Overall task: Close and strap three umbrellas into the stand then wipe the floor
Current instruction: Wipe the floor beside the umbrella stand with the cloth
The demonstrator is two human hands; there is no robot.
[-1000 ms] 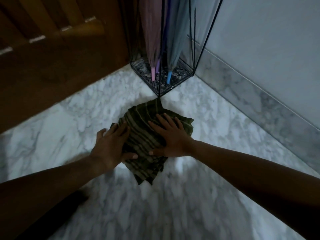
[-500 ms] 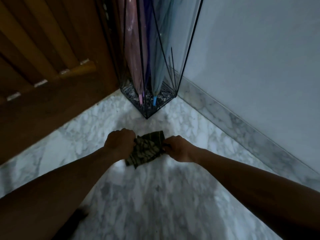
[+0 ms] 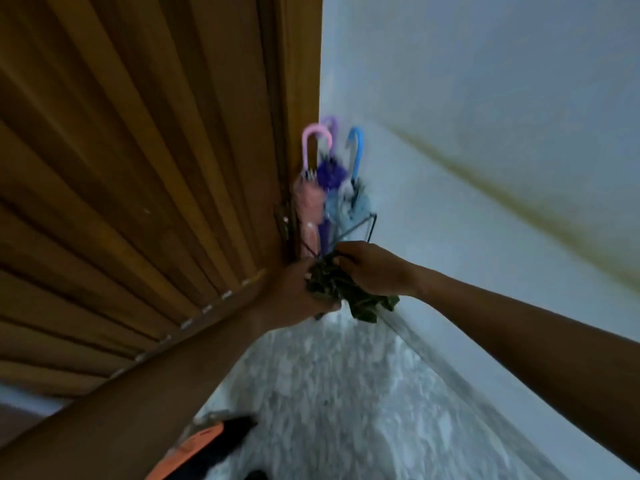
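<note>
Holds the cloth (image 3: 360, 301) up off the floor (image 3: 329, 393), bunched into a dark green wad, right in front of the stand (image 3: 371, 226). Looks like a pause in the wiping step — maybe to gather the cloth for a fresh pass, maybe to finish. Hard to tell, and too blurry to check the floor for wet spots.

To do this part well: squeeze the wad tight with both hands and tuck in the tail hanging below the right hand (image 3: 375, 268). Lift away from the stand, not into its thin wires. Look over the floor by the stand and along the wall (image 3: 485, 116) for drops. Fold to a dry side, press flat, then wipe in long strokes toward the body. Mind the three umbrellas (image 3: 310, 216) — pink, purple and blue, closed, standing in the stand in the corner beside the door (image 3: 138, 168), hooked handles up. Cannot make out any straps in the blur.

Reaches forward with the left hand (image 3: 291, 292) on a long, nearly straight arm, fingers curled round the left side of the cloth. Brings the right hand in from the right side, wrist bent a little, fingers and thumb pinching the top of the wad. Both clamped on the cloth, close together, nearly touching.
</note>
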